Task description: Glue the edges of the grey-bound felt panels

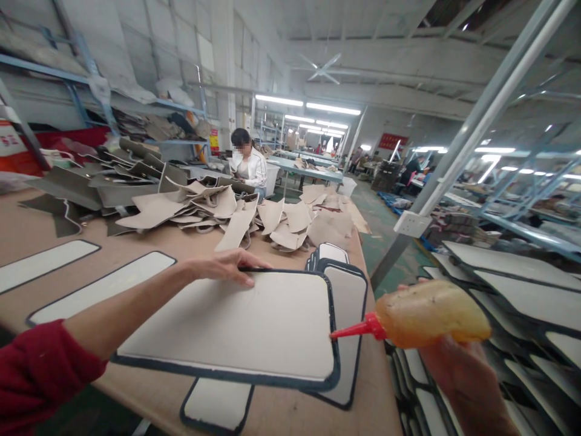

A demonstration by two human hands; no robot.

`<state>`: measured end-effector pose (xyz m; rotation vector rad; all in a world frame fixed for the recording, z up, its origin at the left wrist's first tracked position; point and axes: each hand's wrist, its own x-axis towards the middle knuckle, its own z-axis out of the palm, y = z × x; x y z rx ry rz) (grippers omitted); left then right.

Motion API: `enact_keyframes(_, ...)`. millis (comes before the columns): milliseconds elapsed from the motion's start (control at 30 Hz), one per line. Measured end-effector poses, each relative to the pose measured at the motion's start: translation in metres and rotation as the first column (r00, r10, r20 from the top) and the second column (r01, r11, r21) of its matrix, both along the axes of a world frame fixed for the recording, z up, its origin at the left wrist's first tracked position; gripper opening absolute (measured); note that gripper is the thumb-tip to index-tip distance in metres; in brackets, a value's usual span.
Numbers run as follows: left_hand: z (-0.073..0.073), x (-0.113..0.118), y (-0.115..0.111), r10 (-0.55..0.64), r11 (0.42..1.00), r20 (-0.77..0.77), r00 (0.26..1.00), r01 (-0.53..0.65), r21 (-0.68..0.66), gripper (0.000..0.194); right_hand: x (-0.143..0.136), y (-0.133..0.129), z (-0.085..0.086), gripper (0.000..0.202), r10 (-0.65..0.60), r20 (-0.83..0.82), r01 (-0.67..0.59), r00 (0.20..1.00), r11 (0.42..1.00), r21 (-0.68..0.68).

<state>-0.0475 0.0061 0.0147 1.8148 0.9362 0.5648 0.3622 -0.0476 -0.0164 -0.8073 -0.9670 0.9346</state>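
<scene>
My left hand [231, 266] grips the far edge of a cream rectangular panel [245, 327] with a dark border, thumb on its face and fingers behind. The panel is tilted above the table. In my right hand [458, 363] is a squeeze bottle [431, 313] of amber liquid, held on its side. Its red nozzle [358, 327] points left, with the tip at the panel's right border. Under and beyond that panel lies a stack of similar panels [349, 290], partly hidden. Another small panel [218, 402] rests below the near edge.
Grey and beige cut pieces [200, 203] are heaped along the back of the brown table [290, 418]. Two long panels lie at left, one of them here [49, 263]. Stacked panels [535, 278] stand at right beside a slanted metal post [454, 163]. A person [247, 163] sits beyond the table.
</scene>
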Motion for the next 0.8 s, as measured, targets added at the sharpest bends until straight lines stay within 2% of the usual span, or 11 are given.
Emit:
enact_keyframes(100,0.002,-0.002,-0.001,-0.005,1.0,0.014,1.0,0.006,-0.029,0.057,0.009,0.001,-0.009,0.087,0.013,0.016,-0.014,1.0,0.999,0.052)
enact_keyframes(167,0.003,-0.004,-0.002,-0.018,0.999,0.023,1.0,0.019,-0.046,0.058,0.014,0.001,-0.012,0.09,0.068,0.031,-0.069,0.997,0.996,0.057)
enact_keyframes(267,0.004,-0.006,-0.003,-0.021,0.997,0.023,1.0,0.022,-0.067,0.062,0.012,-0.005,-0.011,0.084,0.107,0.027,-0.108,0.994,0.991,0.08)
enact_keyframes(500,-0.001,-0.01,-0.002,0.008,1.0,0.022,1.0,-0.007,-0.028,0.062,-0.01,-0.021,-0.001,0.073,-0.039,-0.029,0.04,0.999,0.999,0.031)
enact_keyframes(667,-0.011,-0.016,0.003,0.029,1.0,0.037,0.999,-0.029,0.009,0.058,-0.005,-0.026,-0.012,0.067,-0.056,-0.021,0.059,0.998,0.99,0.128)
enact_keyframes(800,-0.016,-0.013,-0.001,0.05,0.998,0.079,0.996,-0.047,-0.036,0.063,-0.003,-0.031,-0.028,0.064,-0.133,-0.054,0.14,0.99,0.972,0.186)
